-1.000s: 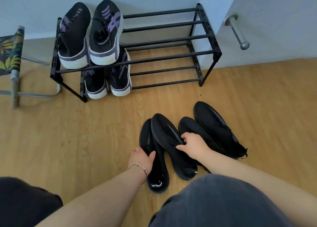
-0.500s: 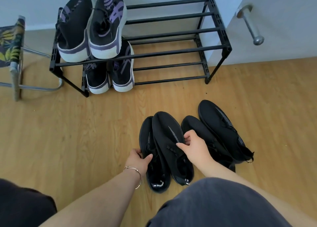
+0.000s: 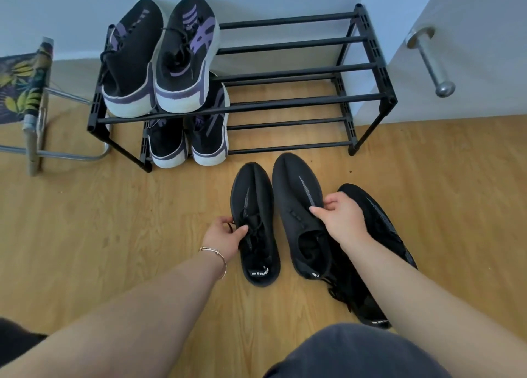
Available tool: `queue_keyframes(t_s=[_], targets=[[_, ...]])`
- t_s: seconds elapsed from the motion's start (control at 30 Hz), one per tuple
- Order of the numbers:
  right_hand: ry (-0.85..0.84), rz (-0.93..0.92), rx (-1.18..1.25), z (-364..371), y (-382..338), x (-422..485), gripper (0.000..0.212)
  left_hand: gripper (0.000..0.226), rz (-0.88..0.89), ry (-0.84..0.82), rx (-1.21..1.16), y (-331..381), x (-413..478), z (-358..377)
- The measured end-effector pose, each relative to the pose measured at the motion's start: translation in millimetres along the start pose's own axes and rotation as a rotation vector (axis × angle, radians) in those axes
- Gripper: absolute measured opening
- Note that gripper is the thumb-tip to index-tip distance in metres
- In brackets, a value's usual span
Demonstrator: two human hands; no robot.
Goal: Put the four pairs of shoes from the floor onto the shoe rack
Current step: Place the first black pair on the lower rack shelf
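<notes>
A black two-tier shoe rack [image 3: 285,103] stands against the wall. One black-and-purple pair [image 3: 159,60] sits on the left of its top tier, another pair [image 3: 188,138] below it on the bottom tier. My left hand [image 3: 225,236] grips the left side of an all-black shoe [image 3: 253,206]. My right hand [image 3: 340,216] pinches the upper of its mate [image 3: 296,206], toes pointing at the rack. Behind my right arm a second black pair [image 3: 379,223] lies on the floor, partly hidden.
A folding stool [image 3: 25,92] with a leaf-print seat stands left of the rack. A white door with a metal handle [image 3: 430,60] is at the right. The rack's right halves hold nothing. My dark-clothed knees fill the bottom edge over the wooden floor [image 3: 85,220].
Both hands have moved the held black pair forward toward the rack, apart from the other black pair. The two shoes now sit side by side rather than overlapping.
</notes>
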State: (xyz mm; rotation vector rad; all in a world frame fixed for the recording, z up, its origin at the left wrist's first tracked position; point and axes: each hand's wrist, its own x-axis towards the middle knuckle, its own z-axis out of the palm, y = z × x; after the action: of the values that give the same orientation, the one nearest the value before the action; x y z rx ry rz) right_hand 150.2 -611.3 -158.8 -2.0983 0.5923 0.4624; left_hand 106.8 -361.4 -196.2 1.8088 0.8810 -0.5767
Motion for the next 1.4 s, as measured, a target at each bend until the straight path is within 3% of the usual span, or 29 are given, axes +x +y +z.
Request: queue_keyframes(t_s=[0.23, 0.5, 0.7, 0.97, 1.13, 1.27, 1.4], targets=[[0.088, 0.029, -0.071, -24.1, -40.2, 58.1, 0.029, 0.048, 0.072, 0.037, 0.027, 72.8, 44.9, -11.4], [0.081, 0.071, 0.095, -13.6, -43.9, 85.9, 0.016, 0.050, 0.067, 0.043, 0.044, 97.0, 91.9, 8.5], [-0.074, 0.170, 0.319, -25.9, -24.2, 77.4, 0.047, 0.048, 0.108, -0.036, -0.016, 100.5, 64.8, 8.8], [-0.181, 0.118, 0.101, -34.4, 23.6, -2.5, 0.059, 0.085, 0.019, -0.142, -0.056, 42.5, 22.3, 4.0], [-0.196, 0.102, 0.129, -26.4, 28.4, 3.5, 0.056, 0.098, 0.101, -0.133, 0.072, 20.8, 8.0, 22.4], [-0.149, 0.130, 0.181, -18.7, 25.6, 10.1, 0.052, 0.087, 0.061, -0.022, 0.061, 32.2, 12.4, 31.3], [-0.132, 0.142, 0.274, -17.3, 27.1, 11.7, 0.055, 0.067, 0.009, -0.041, 0.007, 43.4, 16.1, 39.1]])
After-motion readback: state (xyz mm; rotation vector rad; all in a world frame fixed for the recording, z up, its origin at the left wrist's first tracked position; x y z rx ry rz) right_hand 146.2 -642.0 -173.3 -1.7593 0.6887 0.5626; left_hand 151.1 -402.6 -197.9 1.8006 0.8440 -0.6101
